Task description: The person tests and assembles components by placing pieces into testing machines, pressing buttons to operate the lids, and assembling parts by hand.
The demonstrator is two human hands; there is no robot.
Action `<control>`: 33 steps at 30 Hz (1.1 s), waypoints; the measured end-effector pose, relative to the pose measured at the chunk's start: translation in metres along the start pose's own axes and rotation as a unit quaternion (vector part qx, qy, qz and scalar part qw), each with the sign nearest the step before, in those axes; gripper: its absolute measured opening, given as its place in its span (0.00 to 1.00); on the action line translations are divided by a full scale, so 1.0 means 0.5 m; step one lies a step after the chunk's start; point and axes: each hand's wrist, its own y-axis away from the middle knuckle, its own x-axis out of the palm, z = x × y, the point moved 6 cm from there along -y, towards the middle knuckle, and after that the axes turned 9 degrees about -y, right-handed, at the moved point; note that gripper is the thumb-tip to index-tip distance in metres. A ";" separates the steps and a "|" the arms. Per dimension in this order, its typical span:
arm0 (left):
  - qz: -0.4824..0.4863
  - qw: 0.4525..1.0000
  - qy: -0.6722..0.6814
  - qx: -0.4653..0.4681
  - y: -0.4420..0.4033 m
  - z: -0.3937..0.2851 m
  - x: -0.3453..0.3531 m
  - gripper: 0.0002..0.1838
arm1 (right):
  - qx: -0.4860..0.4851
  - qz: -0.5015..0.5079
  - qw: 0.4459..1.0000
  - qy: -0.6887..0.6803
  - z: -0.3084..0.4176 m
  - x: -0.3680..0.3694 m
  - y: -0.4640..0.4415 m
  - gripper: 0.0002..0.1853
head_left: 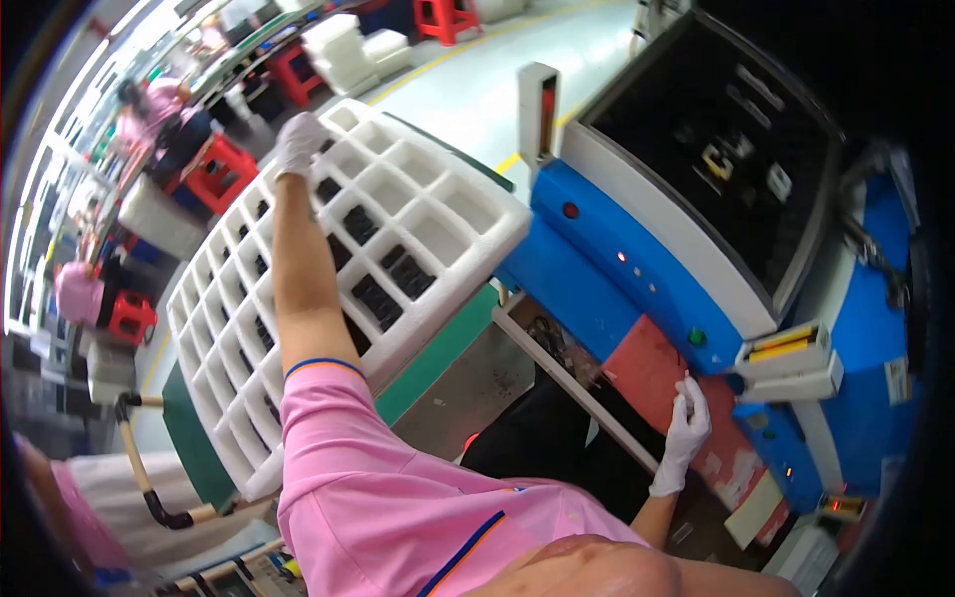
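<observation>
My left hand point(298, 145), in a white glove, reaches across the white foam tray point(476, 247) to its far edge. Its fingers are blurred and partly hidden, so their grip does not show. Black parts point(406, 271) sit in several of the tray's compartments, while others hold nothing; my forearm covers some of them. My right hand point(684, 438), also gloved in white, is raised beside the red mat point(642, 366) at the front of the blue machine. Its fingertips are drawn together, and what they hold is too small to make out.
The blue machine point(587, 261) with a dark-windowed hood point(731, 139) stands on the right. A drawer point(567, 373) with loose items lies below it. Red stools point(219, 171), white foam stacks point(343, 45) and seated people in pink are at left. A pipe-framed rack point(139, 463) stands at lower left.
</observation>
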 end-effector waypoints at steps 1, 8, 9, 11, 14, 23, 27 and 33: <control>-0.096 0.989 -0.098 0.054 -0.005 0.006 0.005 0.12 | 0.019 0.004 1.000 -0.002 0.002 0.000 -0.002 0.15; -0.036 0.862 -0.345 0.369 -0.062 0.180 0.261 0.07 | 0.025 -0.014 0.999 -0.027 0.020 -0.008 -0.001 0.13; 0.024 0.961 -0.155 0.229 -0.068 0.166 0.215 0.10 | 0.023 -0.008 0.999 -0.033 0.020 -0.012 0.004 0.13; 0.079 0.961 -0.108 0.241 -0.081 0.171 0.239 0.16 | 0.019 -0.024 0.999 -0.034 0.023 -0.023 0.017 0.13; 0.148 0.976 0.035 0.156 -0.056 0.116 0.166 0.14 | -0.001 -0.039 0.999 -0.027 0.038 -0.081 0.052 0.13; -0.012 0.950 0.311 0.032 -0.053 -0.048 -0.016 0.08 | 0.026 -0.329 0.919 0.214 0.117 -0.576 0.284 0.08; -0.048 0.970 0.224 0.087 -0.077 -0.251 -0.216 0.11 | 0.136 -0.419 0.850 0.291 0.123 -0.721 0.380 0.12; 0.131 0.864 0.266 0.406 0.137 -0.807 -0.381 0.15 | 0.243 -0.481 0.654 0.531 0.209 -0.887 0.435 0.15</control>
